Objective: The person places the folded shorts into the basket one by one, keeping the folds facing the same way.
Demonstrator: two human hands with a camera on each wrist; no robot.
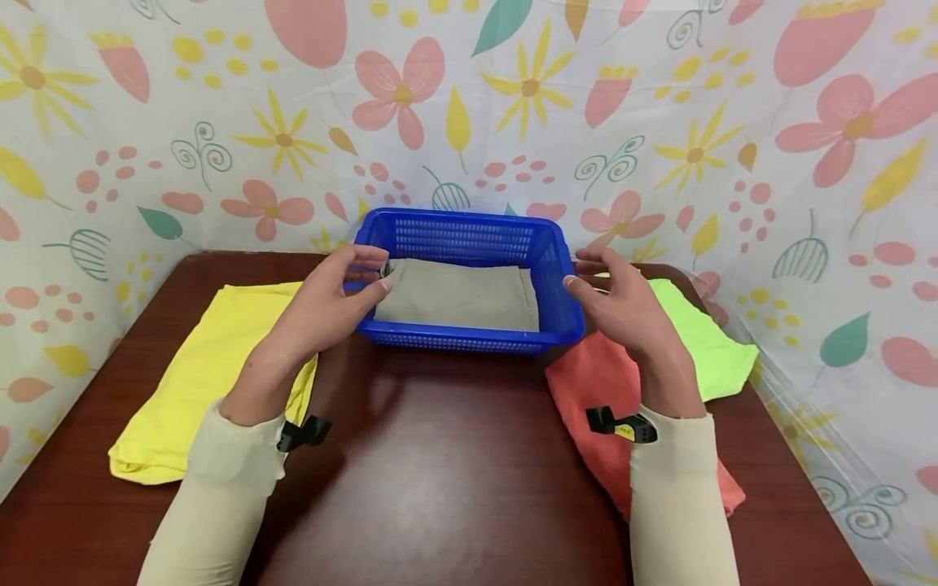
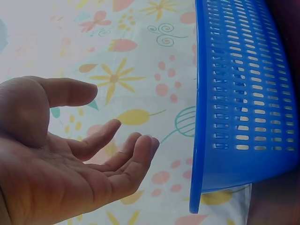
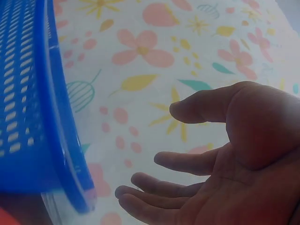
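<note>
A blue plastic basket [image 1: 469, 335] with slotted walls stands at the back middle of the table, and a folded grey-beige cloth [image 1: 458, 297] lies in it. My left hand [image 1: 333, 297] is raised at the basket's left end, fingers loosely bent. In the left wrist view a gap shows between that hand [image 2: 89, 154] and the blue rim [image 2: 198, 117]. At the other end is my right hand [image 1: 619, 301], likewise raised and relaxed. Its fingers [image 3: 159, 187] stand apart from the rim in the right wrist view. Neither hand holds anything.
On the left of the dark wooden table [image 1: 440, 456] lies a folded yellow cloth [image 1: 212, 374]. A coral-red cloth [image 1: 597, 399] lies partly beneath my right forearm, with a neon green cloth [image 1: 703, 342] behind it. A flower-patterned sheet [image 1: 469, 106] hangs behind the table.
</note>
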